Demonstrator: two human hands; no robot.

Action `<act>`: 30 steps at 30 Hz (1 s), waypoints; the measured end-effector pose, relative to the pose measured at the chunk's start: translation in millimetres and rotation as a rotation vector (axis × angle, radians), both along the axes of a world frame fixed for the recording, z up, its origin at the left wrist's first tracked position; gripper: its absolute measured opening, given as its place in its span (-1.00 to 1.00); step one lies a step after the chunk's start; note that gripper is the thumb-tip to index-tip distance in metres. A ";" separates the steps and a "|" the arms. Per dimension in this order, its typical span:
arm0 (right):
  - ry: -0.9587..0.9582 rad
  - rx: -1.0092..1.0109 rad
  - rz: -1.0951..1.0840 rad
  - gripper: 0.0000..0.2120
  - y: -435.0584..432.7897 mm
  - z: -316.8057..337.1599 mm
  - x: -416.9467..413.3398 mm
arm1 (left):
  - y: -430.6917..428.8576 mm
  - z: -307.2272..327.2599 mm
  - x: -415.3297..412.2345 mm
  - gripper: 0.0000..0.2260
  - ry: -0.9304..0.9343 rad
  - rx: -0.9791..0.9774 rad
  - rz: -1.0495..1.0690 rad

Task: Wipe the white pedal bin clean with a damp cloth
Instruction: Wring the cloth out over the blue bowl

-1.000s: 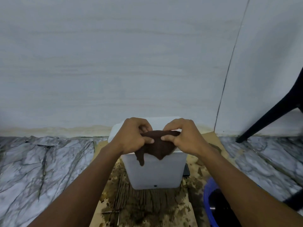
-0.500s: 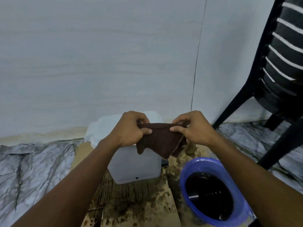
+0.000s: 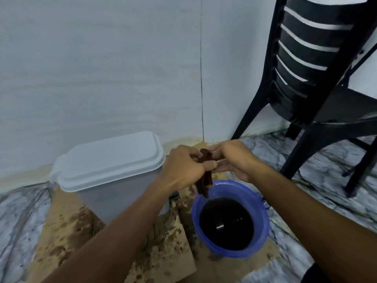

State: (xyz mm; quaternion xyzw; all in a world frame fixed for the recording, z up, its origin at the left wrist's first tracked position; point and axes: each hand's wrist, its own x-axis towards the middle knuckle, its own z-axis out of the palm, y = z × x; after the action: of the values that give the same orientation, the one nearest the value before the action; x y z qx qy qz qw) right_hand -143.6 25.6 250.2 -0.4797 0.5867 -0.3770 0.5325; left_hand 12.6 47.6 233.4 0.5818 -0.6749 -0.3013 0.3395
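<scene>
Head view showed both of my hands closed on the cloth (image 3: 204, 183): my left hand (image 3: 183, 168) gripped it from one side with the thumb laid across, and my right hand (image 3: 232, 158) pinched it from the other, the two hands touching around it. The cloth was dark brown, gathered into a narrow rope-like bundle, its tail hanging just above the near rim of the bucket (image 3: 261, 217). I judged the step in hand to be wringing out or re-wetting the cloth. To do it well, the hands should twist in opposite directions with the bundle held directly over the opening, so that run-off falls inside, and stop once the cloth is damp rather than dripping. The bucket was round, glossy blue plastic, holding dark liquid (image 3: 226, 225) with small glints on its surface. The pedal bin (image 3: 110, 158) stood apart from my hands, to the left of the bucket and against the wall (image 3: 102, 68); it was smooth white plastic, rectangular with rounded corners, its stepped lid down. Bin and bucket both stood on flat brown cardboard (image 3: 67, 221), blotched with darker patches, laid over a grey-veined marble floor (image 3: 326, 180). A black slatted plastic chair (image 3: 302, 82) stood to the right.
</scene>
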 end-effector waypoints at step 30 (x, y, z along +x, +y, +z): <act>0.695 0.111 0.236 -0.56 66.1 -266.4 -58.6 | 16.4 -253.7 -33.1 -0.50 -0.547 0.243 -0.488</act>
State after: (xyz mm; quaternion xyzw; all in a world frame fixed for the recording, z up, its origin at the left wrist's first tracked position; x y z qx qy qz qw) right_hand -202.2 91.7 -16.2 -0.6137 0.6928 -0.0954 0.3666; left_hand -20.5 63.9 -20.3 0.4990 -0.8185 -0.2846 -0.0061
